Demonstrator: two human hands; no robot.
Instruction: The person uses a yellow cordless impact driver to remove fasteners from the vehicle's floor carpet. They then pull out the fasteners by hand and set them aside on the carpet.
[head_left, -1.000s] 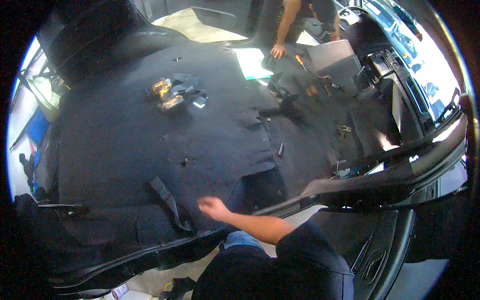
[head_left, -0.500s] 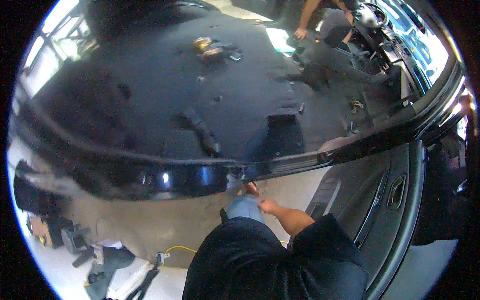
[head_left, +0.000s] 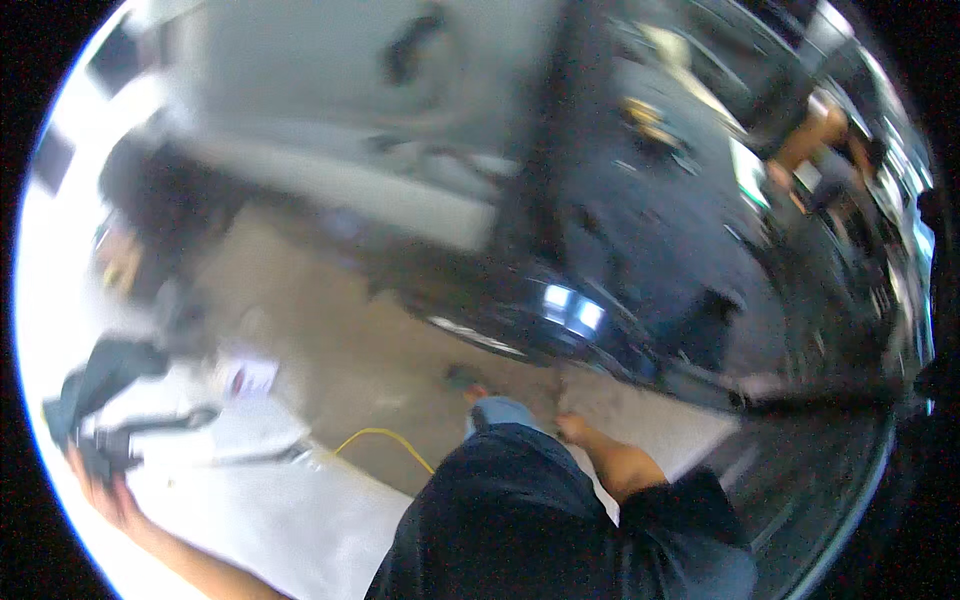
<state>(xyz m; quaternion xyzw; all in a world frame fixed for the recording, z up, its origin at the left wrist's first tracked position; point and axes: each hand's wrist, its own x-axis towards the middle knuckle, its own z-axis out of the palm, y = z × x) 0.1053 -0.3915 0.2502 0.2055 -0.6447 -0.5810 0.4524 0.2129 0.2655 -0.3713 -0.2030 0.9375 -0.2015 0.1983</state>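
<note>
At the far lower left, my left hand (head_left: 105,490) has its fingers around a blurred dark tool (head_left: 108,455) at a white work surface (head_left: 270,510). A grey-green piece (head_left: 115,370) and a dark, long-handled thing (head_left: 165,422) lie beside it. My right hand (head_left: 572,428) hangs low in front of my body, next to my jeans-clad leg, with its fingers curled closed. Anything inside that hand is too small and blurred to make out.
A black car interior with a dark floor (head_left: 660,230) spreads ahead and right, with yellow-and-black tools (head_left: 650,120) on it. A co-worker's arm (head_left: 805,140) reaches in there beside a white sheet (head_left: 747,170). A yellow cable (head_left: 385,438) crosses the concrete floor (head_left: 330,340).
My view has swung left, so the car has shifted to the right. My left hand has come into sight at the dark tool. My right hand stays low by my leg.
</note>
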